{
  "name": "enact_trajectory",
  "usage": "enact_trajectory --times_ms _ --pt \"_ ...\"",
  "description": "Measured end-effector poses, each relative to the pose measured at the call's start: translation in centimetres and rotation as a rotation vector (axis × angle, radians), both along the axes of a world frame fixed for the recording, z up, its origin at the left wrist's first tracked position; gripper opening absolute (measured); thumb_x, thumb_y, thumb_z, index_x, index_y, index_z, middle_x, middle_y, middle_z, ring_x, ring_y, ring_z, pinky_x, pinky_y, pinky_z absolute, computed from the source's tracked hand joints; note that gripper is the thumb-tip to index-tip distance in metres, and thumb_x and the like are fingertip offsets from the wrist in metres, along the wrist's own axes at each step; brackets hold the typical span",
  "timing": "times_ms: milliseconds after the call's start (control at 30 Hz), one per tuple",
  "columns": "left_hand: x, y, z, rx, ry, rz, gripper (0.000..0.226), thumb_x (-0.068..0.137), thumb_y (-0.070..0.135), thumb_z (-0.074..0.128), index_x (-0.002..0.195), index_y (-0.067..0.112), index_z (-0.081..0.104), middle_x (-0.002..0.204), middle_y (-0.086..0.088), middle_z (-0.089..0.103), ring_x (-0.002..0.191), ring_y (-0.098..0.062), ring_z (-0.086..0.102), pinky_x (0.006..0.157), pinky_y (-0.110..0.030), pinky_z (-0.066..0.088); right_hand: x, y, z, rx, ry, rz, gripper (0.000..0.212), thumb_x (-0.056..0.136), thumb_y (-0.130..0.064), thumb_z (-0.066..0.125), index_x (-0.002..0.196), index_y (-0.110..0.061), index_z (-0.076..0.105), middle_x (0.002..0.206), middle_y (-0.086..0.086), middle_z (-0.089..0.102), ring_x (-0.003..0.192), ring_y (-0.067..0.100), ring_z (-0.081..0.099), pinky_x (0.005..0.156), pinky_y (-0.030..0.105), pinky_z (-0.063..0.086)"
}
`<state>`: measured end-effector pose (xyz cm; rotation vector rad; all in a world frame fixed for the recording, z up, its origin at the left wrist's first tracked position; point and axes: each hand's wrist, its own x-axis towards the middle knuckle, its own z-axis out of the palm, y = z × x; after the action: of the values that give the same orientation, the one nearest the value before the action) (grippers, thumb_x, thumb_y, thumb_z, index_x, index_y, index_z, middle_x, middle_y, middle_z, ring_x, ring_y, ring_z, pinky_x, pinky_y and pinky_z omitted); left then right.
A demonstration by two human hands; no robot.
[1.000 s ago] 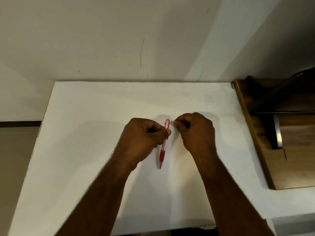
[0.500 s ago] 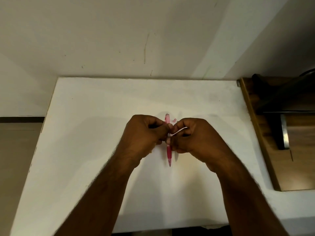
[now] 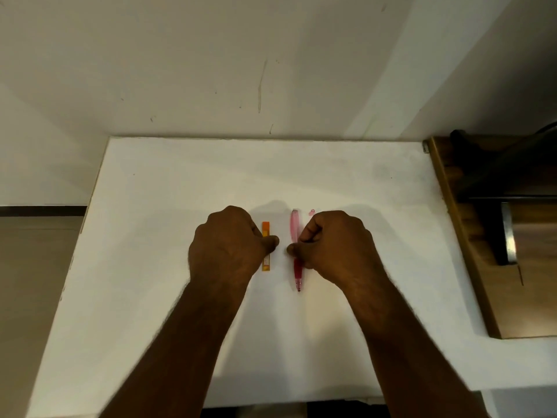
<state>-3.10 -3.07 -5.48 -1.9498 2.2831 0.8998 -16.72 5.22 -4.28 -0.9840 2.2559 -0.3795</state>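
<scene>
A pink mechanical pencil [image 3: 295,224] lies lengthwise on the white table [image 3: 150,236], tip toward me. My right hand [image 3: 334,245] has its fingers and thumb curled round the pencil's middle. A small orange lead case [image 3: 265,229] lies parallel to it, a little to the left. My left hand [image 3: 226,245] covers the case's left side with curled fingers, and its thumb crosses the case. A tiny pink cap [image 3: 312,211] rests on the table just beyond my right knuckles.
A wooden board [image 3: 482,282] with a dark metal object [image 3: 509,236] on it borders the table's right side. A pale wall [image 3: 241,70] stands right behind the table. The floor [image 3: 30,282] drops off on the left.
My left hand released the pencil and shifted left onto the orange case, which now shows. My right hand took over the pencil. The two hands have drawn apart.
</scene>
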Motion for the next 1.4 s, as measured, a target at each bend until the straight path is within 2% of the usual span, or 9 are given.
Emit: enact_trajectory --times_ms 67,167,267,433,667,967,1167,1267,1400 --pt "0.0 0.0 0.0 0.005 0.011 0.0 0.034 0.068 0.054 0.081 0.071 0.022 0.069 0.067 0.005 0.067 0.066 -0.017 0.065 0.057 -0.025 0.041 -0.3 0.1 0.1 -0.07 0.025 -0.03 0.034 0.08 -0.05 0.081 0.066 -0.024 0.064 0.066 -0.006 0.071 0.067 0.012 0.068 0.061 0.023 0.046" --pt "0.0 -0.1 0.4 -0.025 0.05 -0.021 0.028 0.068 0.049 0.08 0.066 0.023 0.069 0.062 0.009 0.065 0.059 -0.009 0.06 0.05 -0.02 0.033 -0.4 -0.2 0.2 -0.265 0.002 -0.138 0.027 0.084 -0.05 0.076 0.075 -0.026 0.068 0.07 -0.01 0.071 0.069 0.01 0.07 0.069 0.029 0.055" --pt "-0.3 0.0 1.1 -0.098 0.14 -0.056 0.027 0.068 0.047 0.079 0.061 0.026 0.065 0.059 0.012 0.064 0.057 -0.006 0.059 0.05 -0.018 0.033 0.1 -0.6 0.0 -0.366 -0.188 -0.246 0.015 0.086 -0.041 0.077 0.083 -0.027 0.073 0.078 -0.009 0.075 0.075 0.014 0.074 0.08 0.041 0.063" --pt "-0.3 0.2 1.6 -0.16 0.274 -0.112 0.022 0.065 0.044 0.079 0.063 0.026 0.067 0.058 0.011 0.066 0.057 -0.008 0.063 0.054 -0.02 0.04 0.4 -1.0 0.1 -0.451 -0.472 -0.392 0.008 0.083 -0.018 0.083 0.084 -0.021 0.075 0.077 0.0 0.079 0.071 0.017 0.077 0.079 0.041 0.066" --pt "0.1 -0.3 1.7 -0.137 0.251 -0.098 0.024 0.062 0.044 0.081 0.063 0.025 0.067 0.058 0.011 0.065 0.058 -0.008 0.062 0.054 -0.021 0.041 0.6 -1.1 0.0 -0.572 -0.435 -0.53 0.012 0.08 -0.012 0.084 0.082 -0.02 0.075 0.076 0.002 0.078 0.074 0.022 0.077 0.082 0.047 0.064" --pt "1.5 -1.5 1.9 -0.195 0.301 0.004 0.021 0.06 0.04 0.077 0.06 0.023 0.065 0.054 0.009 0.064 0.056 -0.009 0.064 0.055 -0.025 0.049 4.4 -1.0 -1.0 -0.254 0.016 0.109 0.008 0.088 -0.028 0.071 0.09 -0.023 0.077 0.081 -0.003 0.075 0.078 0.02 0.069 0.072 0.029 0.053" --pt "1.4 -1.4 1.8 -0.208 0.327 -0.027 0.021 0.063 0.038 0.078 0.061 0.025 0.062 0.055 0.01 0.062 0.054 -0.007 0.06 0.05 -0.021 0.037 5.3 -0.9 -1.0 -0.162 0.153 0.182 0.016 0.095 -0.032 0.065 0.099 -0.022 0.076 0.091 0.001 0.077 0.085 0.022 0.07 0.07 0.023 0.038" --pt "1.5 -1.5 1.9 -0.207 0.365 -0.044 0.017 0.061 0.034 0.076 0.066 0.024 0.063 0.058 0.01 0.064 0.057 -0.007 0.061 0.054 -0.023 0.045 3.7 -1.1 -0.5 -0.307 -0.022 -0.012 0.011 0.09 -0.023 0.068 0.092 -0.022 0.078 0.088 -0.002 0.078 0.083 0.019 0.072 0.076 0.027 0.052" --pt "1.3 -1.4 2.4 -0.179 0.435 -0.088 0.019 0.06 0.039 0.074 0.073 0.026 0.069 0.062 0.012 0.066 0.06 -0.006 0.064 0.058 -0.023 0.049 2.2 -1.3 0.2 -0.438 -0.683 -0.487 0.013 0.097 -0.012 0.066 0.102 -0.014 0.078 0.1 0.008 0.08 0.087 0.019 0.079 0.088 0.034 0.062"
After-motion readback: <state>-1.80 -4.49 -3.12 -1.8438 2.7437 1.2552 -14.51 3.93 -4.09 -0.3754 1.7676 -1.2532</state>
